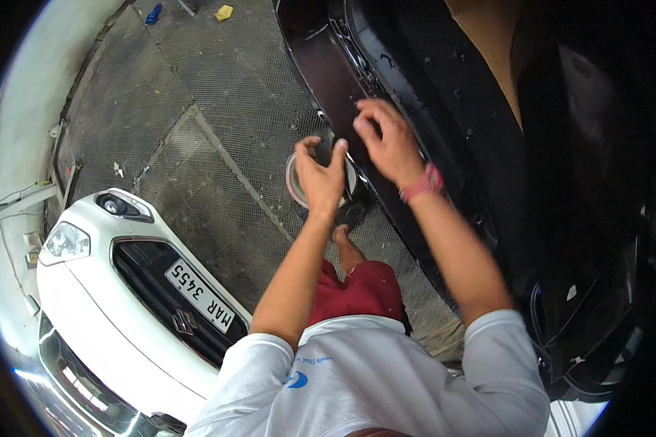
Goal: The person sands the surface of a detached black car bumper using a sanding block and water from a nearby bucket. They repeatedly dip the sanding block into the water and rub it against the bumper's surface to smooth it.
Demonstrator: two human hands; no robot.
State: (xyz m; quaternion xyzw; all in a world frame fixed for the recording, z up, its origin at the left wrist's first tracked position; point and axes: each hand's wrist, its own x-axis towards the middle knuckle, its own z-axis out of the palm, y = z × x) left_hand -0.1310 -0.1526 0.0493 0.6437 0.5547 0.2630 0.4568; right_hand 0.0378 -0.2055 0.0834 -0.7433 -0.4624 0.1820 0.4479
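My left hand [319, 178] is raised in front of me, its fingers closed around a small dark object [324, 148]. A round tin with a pale rim [293, 183] shows just behind that hand; I cannot tell whether the hand also holds it. My right hand [390, 142] is beside the left one. Its fingers are apart and slightly curled, and the fingertips rest on the edge of a glossy black car body [430, 87]. A red band [423, 183] sits on my right wrist.
A white car's front end [124, 291] with headlight, grille and number plate fills the lower left. The floor is dark textured tiling [197, 109]. A yellow cloth [224, 12] and a blue item [153, 14] lie at the far top. My sandalled foot [350, 215] stands below the hands.
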